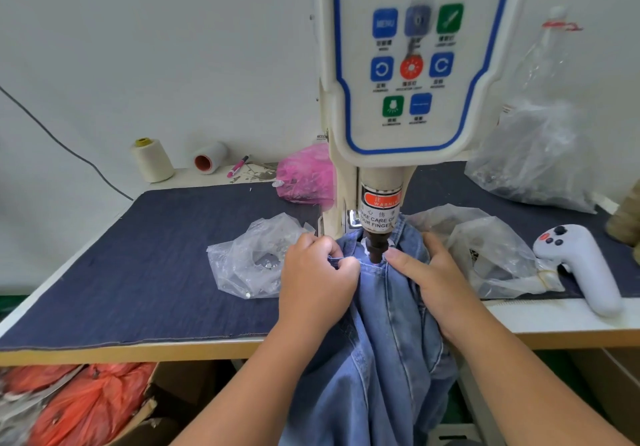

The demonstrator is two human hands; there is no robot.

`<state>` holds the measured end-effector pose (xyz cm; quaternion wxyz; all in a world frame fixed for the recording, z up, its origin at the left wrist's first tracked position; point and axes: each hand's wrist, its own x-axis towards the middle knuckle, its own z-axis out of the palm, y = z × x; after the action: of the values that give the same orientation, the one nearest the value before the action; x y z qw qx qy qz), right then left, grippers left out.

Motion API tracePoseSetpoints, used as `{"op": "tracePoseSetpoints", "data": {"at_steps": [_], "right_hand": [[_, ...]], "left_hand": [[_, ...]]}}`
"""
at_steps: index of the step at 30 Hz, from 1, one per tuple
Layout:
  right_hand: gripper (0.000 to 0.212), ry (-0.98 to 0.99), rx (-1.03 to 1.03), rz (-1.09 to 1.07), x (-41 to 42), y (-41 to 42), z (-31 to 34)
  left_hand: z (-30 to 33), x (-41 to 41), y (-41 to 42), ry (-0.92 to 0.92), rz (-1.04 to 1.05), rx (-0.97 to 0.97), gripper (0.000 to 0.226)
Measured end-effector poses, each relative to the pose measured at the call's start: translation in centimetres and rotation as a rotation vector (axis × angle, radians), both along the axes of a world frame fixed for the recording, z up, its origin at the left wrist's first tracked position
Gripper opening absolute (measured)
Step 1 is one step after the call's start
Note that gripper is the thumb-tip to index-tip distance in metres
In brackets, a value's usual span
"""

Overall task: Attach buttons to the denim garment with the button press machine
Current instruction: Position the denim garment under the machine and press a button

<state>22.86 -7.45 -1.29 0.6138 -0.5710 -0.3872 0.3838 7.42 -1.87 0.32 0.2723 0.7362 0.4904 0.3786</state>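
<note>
The denim garment point(381, 324) hangs over the front edge of the desk point(121, 255), its top hem bunched under the press head point(375, 248) of the button machine point(408, 64) at the middle of the desk. The left hand point(317, 279) has its grip clamped on the hem, fingers curled into a fold just left of the press head. The right hand point(429, 272) also grips the denim, thumb flat on the hem beside the press head and fingers wrapped behind the cloth. 2 clear plastic bags point(252, 258) point(491, 255) lie on either side of the hands. A white controller point(581, 265) rests near the right front edge.
</note>
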Motion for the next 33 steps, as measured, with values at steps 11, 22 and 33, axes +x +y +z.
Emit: {"op": "tracePoseSetpoints", "data": {"at_steps": [11,22,33], "right_hand": [[0.025,0.010,0.086,-0.093,-0.3,0.9,-0.2],[0.023,0.016,0.135,-0.024,0.4,-0.4,-0.2],[0.021,-0.123,0.050,-0.160,0.0,1.8,0.4]], "left_hand": [[-0.4,0.1,0.4,-0.029,0.048,-0.004,0.016],[0.5,-2.0,-0.5,-0.114,-0.135,0.025,0.017],[1.0,-0.9,1.9,0.036,-0.101,-0.082,0.033]]}}
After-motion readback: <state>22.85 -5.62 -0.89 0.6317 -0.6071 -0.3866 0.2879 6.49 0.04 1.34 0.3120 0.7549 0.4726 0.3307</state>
